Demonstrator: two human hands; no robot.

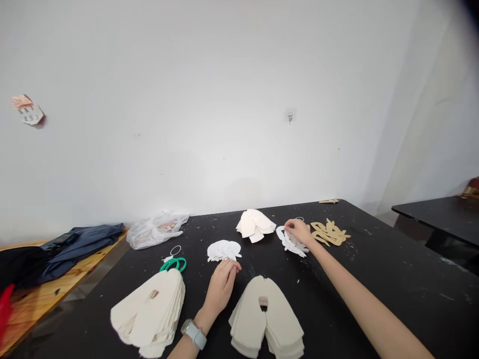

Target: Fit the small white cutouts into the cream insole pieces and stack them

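Note:
My right hand (298, 230) reaches far over the table, with thumb and fingers pinched on a white curved cut-out piece (280, 233) at the top of a loose pile of white cut-outs (294, 245). My left hand (221, 284) is closer to me, its fingers curled together; whether anything is inside them is hidden. Just beyond it lies a spread pile of small white cut-outs (223, 250). Between my forearms sits a stack of cream arch-shaped pieces (249, 311), split at the front with a small hole. A similar cream stack (164, 299) lies to the left.
Green scissors (182, 263) lie behind the left stack, near a crumpled clear plastic bag (155, 230). A pale stack (251, 224) stands by the wall. Tan cut-outs (331, 233) lie at right on the black table (359, 279). Dark cloth (82, 244) covers a wooden bench.

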